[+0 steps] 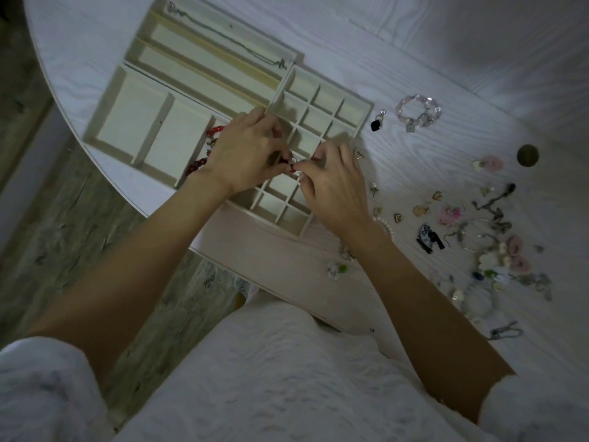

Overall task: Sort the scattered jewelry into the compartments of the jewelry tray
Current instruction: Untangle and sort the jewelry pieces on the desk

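A: Hands meet over the tray. Why both?

B: The piece looks small. The left hand and right hand each pinch an end of a little red and white item, likely so it can be lowered into one narrow cell of the grid without snagging a divider.

A: And the rest?

B: A chain lies stretched along the long far slot, which suits its length. Red beads show beside the left hand; whether they sit in a compartment is hidden. A clear bracelet and a loose heap wait on the right, near the right hand, well apart from the tray.

A: Surface?

B: A pale, wood-grained bench with a curved edge; grey plank floor below. Dim light.
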Tool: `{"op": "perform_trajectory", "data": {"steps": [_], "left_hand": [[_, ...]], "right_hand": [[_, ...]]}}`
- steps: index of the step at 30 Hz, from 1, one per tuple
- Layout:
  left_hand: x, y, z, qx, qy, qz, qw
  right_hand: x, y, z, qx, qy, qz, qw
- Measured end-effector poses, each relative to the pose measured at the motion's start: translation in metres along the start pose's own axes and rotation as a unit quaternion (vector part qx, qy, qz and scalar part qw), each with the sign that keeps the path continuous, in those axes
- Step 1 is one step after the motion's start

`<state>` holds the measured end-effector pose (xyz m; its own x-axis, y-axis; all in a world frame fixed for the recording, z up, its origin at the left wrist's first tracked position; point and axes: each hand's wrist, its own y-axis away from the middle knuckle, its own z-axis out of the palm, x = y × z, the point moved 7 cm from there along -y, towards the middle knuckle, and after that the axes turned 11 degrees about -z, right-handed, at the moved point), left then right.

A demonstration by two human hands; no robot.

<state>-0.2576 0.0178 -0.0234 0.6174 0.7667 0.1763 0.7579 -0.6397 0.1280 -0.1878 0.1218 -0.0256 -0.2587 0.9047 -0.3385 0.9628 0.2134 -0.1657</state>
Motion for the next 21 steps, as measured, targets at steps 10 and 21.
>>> {"op": "perform_trajectory", "data": {"steps": [10,21], "left_hand": [[0.007,-0.010,-0.003,-0.016,0.036,0.032,0.999],[-0.003,-0.002,0.002,0.018,0.067,0.014,0.997]], "right_hand": [[0.002,-0.002,0.001,-0.008,-0.006,0.003,1.000],[0.003,-0.005,0.000,0.008,-0.020,-0.003,1.000]]}}
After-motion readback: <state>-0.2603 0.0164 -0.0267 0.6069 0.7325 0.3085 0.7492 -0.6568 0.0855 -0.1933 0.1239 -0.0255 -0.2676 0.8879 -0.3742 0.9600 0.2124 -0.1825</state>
